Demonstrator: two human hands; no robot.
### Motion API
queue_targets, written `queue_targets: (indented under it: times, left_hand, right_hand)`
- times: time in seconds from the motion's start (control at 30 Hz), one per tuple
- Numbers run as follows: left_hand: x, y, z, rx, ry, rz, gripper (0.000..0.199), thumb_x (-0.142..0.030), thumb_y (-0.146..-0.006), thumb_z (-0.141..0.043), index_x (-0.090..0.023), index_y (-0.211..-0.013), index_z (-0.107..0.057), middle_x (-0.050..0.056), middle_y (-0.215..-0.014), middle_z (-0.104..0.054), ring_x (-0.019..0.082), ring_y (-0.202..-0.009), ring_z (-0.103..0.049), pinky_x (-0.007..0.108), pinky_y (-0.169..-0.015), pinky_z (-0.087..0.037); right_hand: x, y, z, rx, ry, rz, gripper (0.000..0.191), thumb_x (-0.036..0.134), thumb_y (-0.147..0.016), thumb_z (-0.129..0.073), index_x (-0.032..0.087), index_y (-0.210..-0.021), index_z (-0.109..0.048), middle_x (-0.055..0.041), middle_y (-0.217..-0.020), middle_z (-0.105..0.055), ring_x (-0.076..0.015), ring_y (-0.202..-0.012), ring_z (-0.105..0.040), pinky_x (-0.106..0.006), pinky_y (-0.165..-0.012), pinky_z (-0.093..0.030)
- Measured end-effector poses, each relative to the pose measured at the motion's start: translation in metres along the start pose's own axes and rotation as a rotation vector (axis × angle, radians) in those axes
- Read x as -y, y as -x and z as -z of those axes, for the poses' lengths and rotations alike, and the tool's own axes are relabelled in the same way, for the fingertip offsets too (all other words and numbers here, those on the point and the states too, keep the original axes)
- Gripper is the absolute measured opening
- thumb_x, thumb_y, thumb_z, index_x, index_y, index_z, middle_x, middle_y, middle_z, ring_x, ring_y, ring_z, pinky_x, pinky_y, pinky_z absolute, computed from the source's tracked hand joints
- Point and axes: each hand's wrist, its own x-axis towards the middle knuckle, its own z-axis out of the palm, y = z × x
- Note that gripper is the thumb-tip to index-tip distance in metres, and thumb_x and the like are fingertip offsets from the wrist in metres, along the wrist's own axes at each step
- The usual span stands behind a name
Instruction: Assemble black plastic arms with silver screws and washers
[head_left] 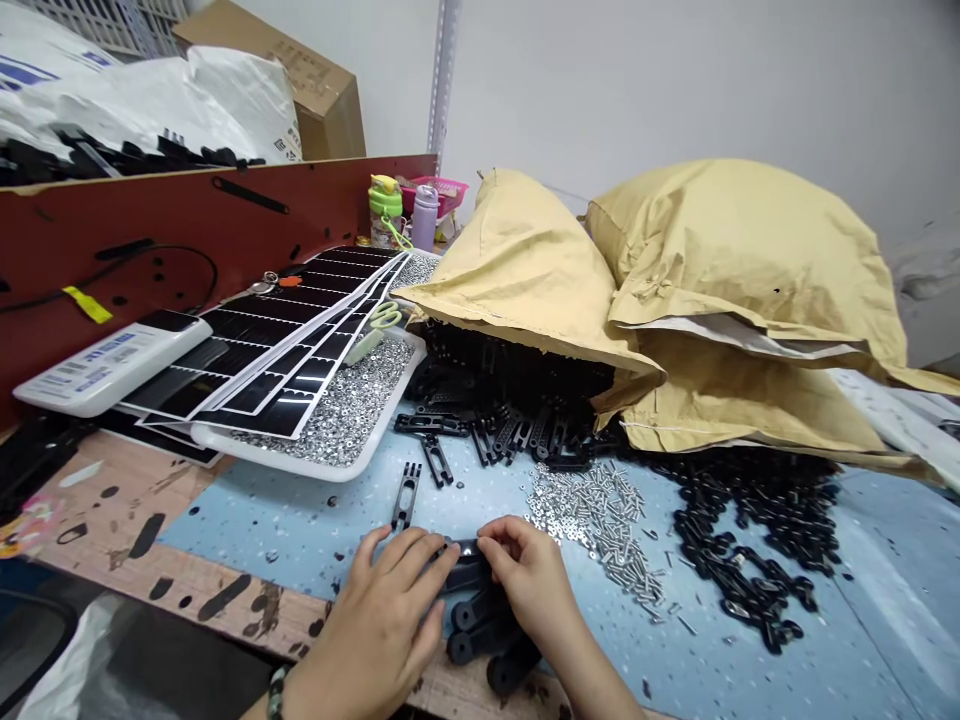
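Note:
At the front edge of the table, my left hand [394,615] is curled over a black plastic part [466,570], its fingertips on the part's left end. My right hand [529,575] is closed in a pinch at the right end of the same part; whatever is between its fingertips is too small to make out. Several black handle-like pieces [480,635] with rounded ends lie below and between my hands. A slotted black piece [406,495] lies just beyond my left fingers. Small silver screws [622,540] and nuts [551,500] are heaped beyond my right hand.
A white tray [352,470] of metal nuts stands at left, partly under black label sheets [277,370] and green-handled scissors [384,316]. Yellow sacks [735,260] spill black parts [517,420]. More black pieces [750,560] lie at right. A white scale-like device [112,365] sits far left.

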Motion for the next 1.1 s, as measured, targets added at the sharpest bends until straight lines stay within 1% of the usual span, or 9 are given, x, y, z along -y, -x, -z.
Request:
queue_targets:
  times: [0.2,0.27,0.33,0.43,0.5,0.6,0.73,0.9,1.1]
  left_hand:
    - [0.001,-0.003,-0.003,-0.013,0.016,0.003,0.05,-0.011,-0.084,-0.044,-0.026,-0.131,-0.049,0.004,-0.123,-0.058,0.026,-0.117,-0.049,0.049,-0.102,-0.034]
    - [0.001,-0.003,-0.005,-0.005,0.05,0.023,0.048,-0.014,-0.086,-0.045,-0.026,-0.132,-0.048,0.005,-0.126,-0.057,0.027,-0.121,-0.047,0.049,-0.102,-0.037]
    - [0.0,-0.001,-0.007,0.012,0.092,0.048,0.049,-0.022,-0.088,-0.047,-0.025,-0.137,-0.041,0.006,-0.136,-0.05,0.029,-0.126,-0.043,0.048,-0.102,-0.041]
    - [-0.006,0.004,-0.009,0.063,0.169,0.094,0.071,-0.038,-0.087,-0.053,-0.021,-0.147,-0.02,0.012,-0.15,-0.03,0.033,-0.133,-0.035,0.05,-0.1,-0.045]
    - [-0.012,0.005,-0.012,0.108,0.215,0.085,0.097,-0.048,-0.077,-0.063,-0.017,-0.15,-0.005,0.017,-0.153,-0.019,0.038,-0.136,-0.028,0.053,-0.1,-0.044]
    - [-0.023,0.004,-0.02,0.124,0.247,0.033,0.121,-0.053,-0.063,-0.073,-0.015,-0.149,0.002,0.02,-0.153,-0.017,0.043,-0.137,-0.022,0.06,-0.1,-0.041]
    - [-0.035,-0.004,-0.031,0.063,0.232,0.084,0.099,-0.028,-0.072,-0.064,-0.017,-0.149,-0.003,0.019,-0.145,-0.036,0.038,-0.133,-0.034,0.057,-0.102,-0.04]
    - [-0.041,-0.009,-0.04,0.047,0.192,0.097,0.077,-0.018,-0.071,-0.053,-0.014,-0.143,-0.023,0.018,-0.137,-0.043,0.035,-0.129,-0.038,0.057,-0.105,-0.037]
    - [-0.036,-0.001,-0.057,0.034,0.124,0.051,0.089,-0.004,-0.063,-0.044,-0.014,-0.146,-0.011,0.017,-0.142,-0.037,0.034,-0.133,-0.03,0.058,-0.107,-0.032]
  right_hand:
    - [0.012,-0.006,0.005,0.003,0.333,0.044,0.013,0.016,-0.074,-0.057,0.024,-0.082,-0.052,0.0068,-0.057,-0.052,-0.0162,-0.053,-0.054,-0.024,-0.052,-0.037]
    - [0.01,-0.003,0.017,-0.052,0.446,0.04,0.019,0.022,-0.073,-0.065,0.024,-0.085,-0.05,0.0057,-0.063,-0.055,-0.0174,-0.056,-0.055,-0.025,-0.052,-0.038]
    - [0.0,0.008,0.032,-0.165,0.449,0.123,0.024,0.03,-0.075,-0.067,0.024,-0.091,-0.05,0.0015,-0.077,-0.058,-0.0182,-0.062,-0.057,-0.028,-0.055,-0.043]
    - [-0.024,0.041,0.046,-0.389,0.352,0.336,0.024,0.036,-0.089,-0.054,0.022,-0.107,-0.049,-0.0085,-0.104,-0.057,-0.0239,-0.091,-0.06,-0.036,-0.076,-0.051]
    - [-0.04,0.065,0.042,-0.427,0.409,0.352,0.039,0.038,-0.093,-0.05,0.021,-0.127,-0.042,-0.0146,-0.128,-0.048,-0.0305,-0.12,-0.047,-0.047,-0.094,-0.044]
    - [-0.052,0.083,0.019,-0.324,0.469,0.304,0.052,0.034,-0.099,-0.039,0.021,-0.145,-0.02,-0.0147,-0.146,-0.033,-0.0301,-0.133,-0.034,-0.051,-0.102,-0.041]
    - [-0.048,0.076,0.002,-0.257,0.544,0.337,0.057,0.029,-0.099,-0.037,0.024,-0.149,-0.011,-0.012,-0.15,-0.028,-0.0305,-0.136,-0.03,-0.053,-0.103,-0.041]
    - [-0.036,0.065,0.004,0.029,0.711,0.517,0.068,0.021,-0.094,-0.039,0.024,-0.15,0.0,-0.0094,-0.151,-0.026,-0.0335,-0.137,-0.024,-0.063,-0.105,-0.033]
    - [-0.026,0.073,-0.005,0.118,0.706,0.539,0.073,0.015,-0.09,-0.038,0.016,-0.149,0.004,-0.0105,-0.152,-0.02,-0.0314,-0.138,-0.022,-0.06,-0.107,-0.032]
